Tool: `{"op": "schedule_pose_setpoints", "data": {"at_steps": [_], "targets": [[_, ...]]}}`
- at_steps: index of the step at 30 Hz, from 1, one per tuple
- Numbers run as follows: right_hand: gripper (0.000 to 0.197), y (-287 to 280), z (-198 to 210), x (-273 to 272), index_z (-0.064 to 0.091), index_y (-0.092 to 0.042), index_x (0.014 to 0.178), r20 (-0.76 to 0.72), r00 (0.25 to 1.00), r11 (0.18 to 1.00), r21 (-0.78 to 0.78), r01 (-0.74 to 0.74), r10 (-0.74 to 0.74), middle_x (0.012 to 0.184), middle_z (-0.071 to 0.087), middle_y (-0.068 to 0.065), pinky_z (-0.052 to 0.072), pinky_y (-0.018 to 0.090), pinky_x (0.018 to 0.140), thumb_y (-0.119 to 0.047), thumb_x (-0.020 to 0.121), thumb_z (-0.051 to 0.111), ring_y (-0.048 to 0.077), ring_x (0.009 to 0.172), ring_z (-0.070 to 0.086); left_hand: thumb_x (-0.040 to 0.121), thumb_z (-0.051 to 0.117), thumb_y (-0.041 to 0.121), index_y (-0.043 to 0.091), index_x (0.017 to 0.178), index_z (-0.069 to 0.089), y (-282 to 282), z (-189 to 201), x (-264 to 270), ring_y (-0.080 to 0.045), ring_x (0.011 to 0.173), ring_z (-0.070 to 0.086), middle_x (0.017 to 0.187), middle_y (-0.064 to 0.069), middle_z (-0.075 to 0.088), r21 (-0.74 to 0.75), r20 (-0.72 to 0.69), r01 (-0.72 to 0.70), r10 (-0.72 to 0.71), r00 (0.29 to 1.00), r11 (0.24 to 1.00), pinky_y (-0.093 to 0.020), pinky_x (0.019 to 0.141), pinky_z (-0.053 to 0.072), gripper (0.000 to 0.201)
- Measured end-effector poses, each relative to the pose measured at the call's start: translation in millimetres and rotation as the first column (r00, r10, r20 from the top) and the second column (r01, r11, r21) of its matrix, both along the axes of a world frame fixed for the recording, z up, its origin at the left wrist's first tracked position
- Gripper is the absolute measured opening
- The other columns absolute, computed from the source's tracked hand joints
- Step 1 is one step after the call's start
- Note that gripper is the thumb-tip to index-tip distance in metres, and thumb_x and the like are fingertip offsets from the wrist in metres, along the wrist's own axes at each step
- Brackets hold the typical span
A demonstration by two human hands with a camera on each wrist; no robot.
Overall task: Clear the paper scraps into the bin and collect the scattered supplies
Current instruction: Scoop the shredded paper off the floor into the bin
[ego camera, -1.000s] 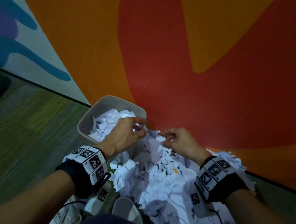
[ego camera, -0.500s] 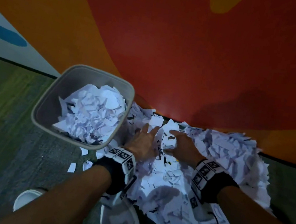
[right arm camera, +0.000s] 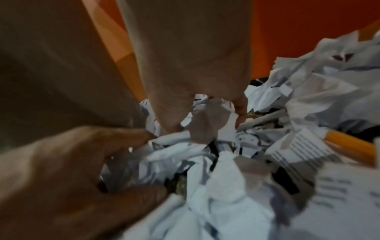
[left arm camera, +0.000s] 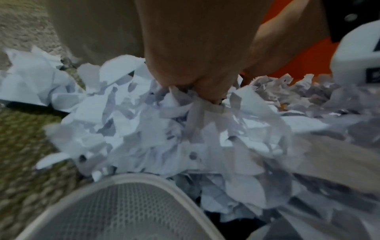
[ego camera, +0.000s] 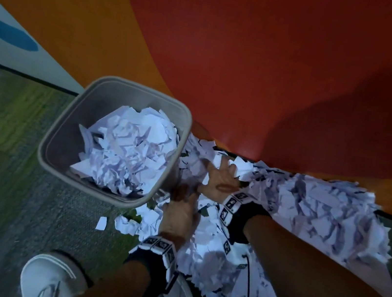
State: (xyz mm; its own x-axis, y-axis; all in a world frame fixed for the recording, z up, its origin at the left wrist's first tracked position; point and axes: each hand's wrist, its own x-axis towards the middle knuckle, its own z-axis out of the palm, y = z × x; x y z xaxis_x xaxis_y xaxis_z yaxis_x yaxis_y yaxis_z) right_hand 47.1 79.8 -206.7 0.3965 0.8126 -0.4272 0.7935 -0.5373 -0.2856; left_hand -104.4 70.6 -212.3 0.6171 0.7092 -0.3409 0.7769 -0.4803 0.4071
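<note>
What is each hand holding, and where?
Nothing by the right hand, spread on the paper scraps, no grip. The left hand is dug into them: cannot tell.

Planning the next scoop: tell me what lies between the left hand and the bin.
Head view: left hand reaches beside the bin; only loose paper scraps on green carpet lie between them.

- Left hand (ego camera: pixel 180 216): forearm reaching forward, banded wrist, fingers (left arm camera: pixel 207 91) pointing down and buried to the tips; grip unclear.
- Right hand (ego camera: pixel 219 180): palm down, fingers (right arm camera: pixel 170 116) spread flat, just ahead of the left.
</note>
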Motion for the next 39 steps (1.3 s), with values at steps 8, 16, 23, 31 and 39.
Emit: {"op": "schedule_pose_setpoints", "data": {"at_steps": [8,16,23,31,39], "targets": [[0.029,-10,17,20,0.07,-0.006,0.107,-0.334,0.923,0.967,0.094,0.236,-0.193,0.102,0.066,0.015,0.045,0.019,0.068,0.002,0.08,0.064,0.028,0.094,0.064,0.084,0.076,0.032,0.016,0.112,0.066,4,31,-10,-0.022,0.078,0.061,0.094,-0.016,0.057,-0.207,0.3,-0.14,0.199,0.933,0.968,-0.029,0.066,0.053,0.034],[0.018,-53,110,58,0.072,-0.011,0.089,-0.559,0.774,0.808,0.285,0.515,-0.297,0.081,0.069,0.008,0.048,0.032,0.069,-0.006,0.074,0.08,0.018,0.073,0.061,0.099,0.056,0.022,0.031,0.128,0.047,10,116,-1,-0.008,0.1,0.061,0.121,0.005,0.058,-0.138,0.509,-0.05,0.115,0.853,0.989,-0.034,0.087,0.055,0.032],[0.013,-90,209,62,0.072,-0.008,0.093,-0.589,0.774,0.762,0.385,0.521,-0.232,0.087,0.071,0.011,0.044,0.028,0.067,-0.007,0.081,0.077,0.015,0.074,0.06,0.097,0.061,0.032,0.028,0.128,0.05,0,199,7,0.001,0.104,0.054,0.124,0.01,0.056,-0.066,0.61,-0.034,0.067,0.79,0.997,-0.008,0.087,0.046,0.034],[0.021,-73,284,22,0.071,-0.014,0.103,-0.634,0.751,0.764,0.389,0.515,-0.184,0.085,0.066,0.001,0.04,0.016,0.052,-0.012,0.083,0.076,0.009,0.062,0.054,0.094,0.068,0.027,0.03,0.121,0.051,22,290,-19,0.016,0.098,0.052,0.118,0.022,0.056,-0.036,0.7,-0.165,0.142,0.7,0.986,-0.004,0.085,0.041,0.032],[0.024,5,290,-65,0.071,-0.009,0.103,-0.646,0.759,0.83,0.378,0.41,-0.08,0.087,0.068,0.003,0.049,0.022,0.061,-0.008,0.079,0.076,0.016,0.074,0.063,0.088,0.074,0.029,0.009,0.137,0.044,94,292,-84,-0.018,0.109,0.049,0.129,-0.005,0.053,-0.055,0.514,-0.372,0.345,0.785,0.927,-0.029,0.087,0.037,0.061]]}}
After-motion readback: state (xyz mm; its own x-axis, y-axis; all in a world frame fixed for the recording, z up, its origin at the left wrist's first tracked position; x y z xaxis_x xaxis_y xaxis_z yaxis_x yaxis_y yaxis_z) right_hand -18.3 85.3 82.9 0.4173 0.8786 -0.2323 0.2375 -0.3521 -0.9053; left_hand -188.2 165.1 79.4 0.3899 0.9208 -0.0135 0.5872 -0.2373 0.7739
